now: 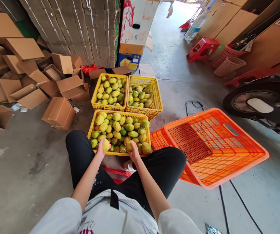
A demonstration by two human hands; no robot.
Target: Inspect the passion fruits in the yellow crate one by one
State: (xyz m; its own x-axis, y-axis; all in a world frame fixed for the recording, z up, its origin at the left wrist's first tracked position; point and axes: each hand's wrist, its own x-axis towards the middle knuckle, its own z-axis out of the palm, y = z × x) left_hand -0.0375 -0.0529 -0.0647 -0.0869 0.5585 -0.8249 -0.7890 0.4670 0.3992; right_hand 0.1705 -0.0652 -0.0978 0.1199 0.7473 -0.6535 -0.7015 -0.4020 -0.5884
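Note:
My left hand is closed round a yellow fruit above the near edge of the front yellow crate. To its right, my right hand grips another yellow fruit, partly hidden by the fingers. Under and beyond both hands, the front crate is full of oval green-to-yellow fruits whose exact kind I cannot tell. Behind it stand two more yellow crates side by side, the left crate and the right crate, both holding similar fruits.
An orange crate stands tilted over another orange crate by my right knee. Cardboard boxes lie heaped at left, before stacked flattened cardboard. At right are a red stool, a motorcycle wheel and black cables.

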